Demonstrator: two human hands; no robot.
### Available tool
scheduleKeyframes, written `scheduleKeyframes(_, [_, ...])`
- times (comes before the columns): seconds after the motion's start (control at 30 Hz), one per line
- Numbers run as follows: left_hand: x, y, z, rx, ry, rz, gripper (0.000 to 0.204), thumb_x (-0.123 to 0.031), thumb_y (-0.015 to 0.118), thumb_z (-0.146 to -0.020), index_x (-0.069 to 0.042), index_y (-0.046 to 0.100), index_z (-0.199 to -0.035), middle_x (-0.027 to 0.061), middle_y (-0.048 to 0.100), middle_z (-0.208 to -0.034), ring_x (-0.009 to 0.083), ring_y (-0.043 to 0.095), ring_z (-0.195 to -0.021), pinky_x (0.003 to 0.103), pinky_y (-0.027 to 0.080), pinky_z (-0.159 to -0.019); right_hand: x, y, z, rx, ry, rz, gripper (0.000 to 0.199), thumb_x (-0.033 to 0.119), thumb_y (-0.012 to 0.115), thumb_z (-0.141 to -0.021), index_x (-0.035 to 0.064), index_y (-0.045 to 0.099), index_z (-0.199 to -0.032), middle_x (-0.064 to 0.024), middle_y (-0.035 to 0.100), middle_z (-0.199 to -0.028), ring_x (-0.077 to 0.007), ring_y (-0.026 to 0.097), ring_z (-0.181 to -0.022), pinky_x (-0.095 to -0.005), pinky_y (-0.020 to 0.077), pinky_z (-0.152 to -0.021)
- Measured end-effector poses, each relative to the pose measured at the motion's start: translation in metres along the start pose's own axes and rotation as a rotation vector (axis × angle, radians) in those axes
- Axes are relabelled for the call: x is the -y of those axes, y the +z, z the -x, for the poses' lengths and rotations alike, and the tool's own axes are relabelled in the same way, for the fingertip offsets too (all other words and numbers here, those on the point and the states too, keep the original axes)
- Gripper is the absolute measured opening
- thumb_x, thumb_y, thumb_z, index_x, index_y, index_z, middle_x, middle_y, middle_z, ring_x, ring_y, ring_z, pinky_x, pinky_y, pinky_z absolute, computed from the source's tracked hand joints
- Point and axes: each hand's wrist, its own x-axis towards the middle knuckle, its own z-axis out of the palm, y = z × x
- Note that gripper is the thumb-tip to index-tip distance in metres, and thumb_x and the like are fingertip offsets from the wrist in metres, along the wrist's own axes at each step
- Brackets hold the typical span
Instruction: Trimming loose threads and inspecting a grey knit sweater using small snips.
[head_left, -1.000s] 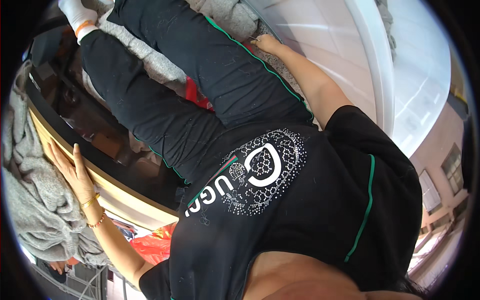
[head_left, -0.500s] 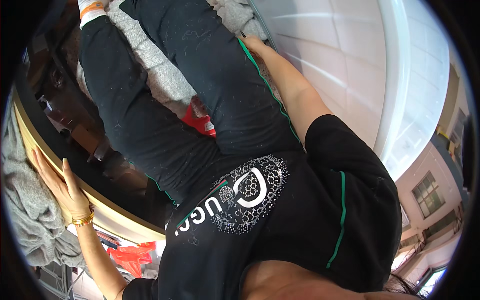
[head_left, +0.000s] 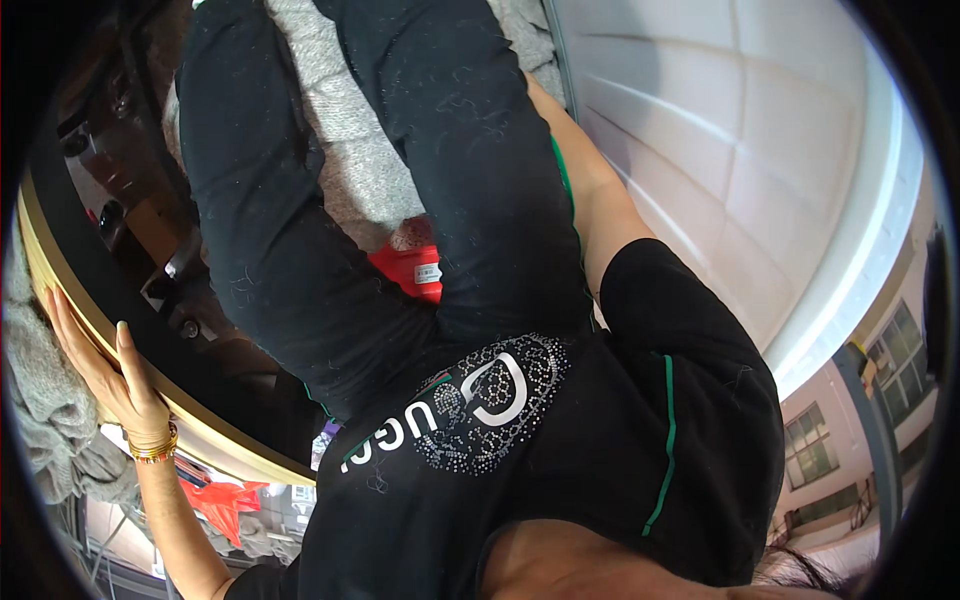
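Observation:
My left hand point(head_left: 105, 375) lies with its fingers stretched out against the pale wooden edge point(head_left: 190, 425) at the left. Bracelets circle that wrist. A grey knitted cloth point(head_left: 45, 400) is heaped beside the fingers. My right forearm point(head_left: 585, 165) runs down along the outer side of my right leg, and the hand itself is hidden behind the leg in black trousers point(head_left: 450, 150). Whatever that hand holds or touches cannot be seen. Between my legs lies a red item with a white label point(head_left: 412, 270), on light grey textured cloth point(head_left: 350, 150).
A large glossy white panel point(head_left: 730, 150) rises close along my right side. On the left, a dark space below the wooden edge holds a brown box point(head_left: 155, 232) and other dim objects. A red plastic bag point(head_left: 225, 505) hangs or lies at the lower left.
The view has shifted, and my legs appear slightly further right. My right hand, visible beside the knee before, has gone behind the leg. My left hand stays on the wooden edge.

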Motion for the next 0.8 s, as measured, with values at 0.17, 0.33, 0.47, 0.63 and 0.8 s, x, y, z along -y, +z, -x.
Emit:
scheduleKeyframes(0.17, [0.002,-0.011,0.011,0.043,-0.029,-0.067,0.063,-0.025,0.05,-0.104,0.0,0.031,-0.159,0.0198,0.029,-0.166,0.0349,0.025,-0.155,0.047,0.018,-0.126,-0.009,0.052,-0.012,-0.133,0.046,-0.26,0.038,0.038,0.065,-0.1,0.0015,0.066,-0.11,-0.0113,0.067,-0.084,-0.0233,0.062,-0.059,-0.0358,0.046,-0.047])
scheduleKeyframes(0.33, [0.003,-0.006,0.003,0.007,-0.008,-0.024,0.063,-0.024,0.05,-0.104,-0.001,0.031,-0.159,0.0197,0.029,-0.166,0.0351,0.025,-0.155,0.047,0.019,-0.125,0.007,0.01,-0.007,-0.146,0.014,-0.447,0.033,0.029,0.061,-0.103,0.0011,0.065,-0.12,-0.0108,0.07,-0.091,-0.02,0.066,-0.064,-0.0265,0.0441,-0.045])
scheduleKeyframes(0.47, [0.008,-0.01,0.013,0.012,-0.012,-0.034,0.062,-0.024,0.051,-0.104,-0.001,0.032,-0.159,0.0188,0.031,-0.165,0.0345,0.026,-0.155,0.045,0.02,-0.125,0.022,0.032,0.064,0.032,-0.069,-0.361,0.031,0.025,0.059,-0.104,0.0021,0.062,-0.124,-0.0097,0.073,-0.099,-0.0161,0.065,-0.064,-0.0225,0.0403,-0.043])
scheduleKeyframes(0.63, [0.015,-0.016,0.018,0.001,0.02,-0.045,0.061,-0.024,0.051,-0.105,-0.004,0.033,-0.16,0.0142,0.031,-0.167,0.0284,0.024,-0.156,0.041,0.018,-0.126,0.078,0.015,0.187,0.504,-0.387,-0.638,0.046,0.024,0.055,-0.101,-0.0007,0.057,-0.14,-0.0082,0.061,-0.14,-0.0124,0.056,-0.07,-0.0273,0.0447,-0.053])
scheduleKeyframes(0.8, [0.021,-0.003,0.022,-0.092,0.061,-0.073,0.061,-0.032,0.053,-0.104,-0.01,0.037,-0.159,0.011,0.035,-0.165,0.028,0.028,-0.155,0.041,0.02,-0.126,0.134,0.011,0.33,0.729,-0.701,-0.668,0.05,0.025,0.051,-0.104,0.0034,0.049,-0.149,-0.0058,0.053,-0.151,-0.0079,0.044,-0.062,-0.0207,0.0334,-0.052])
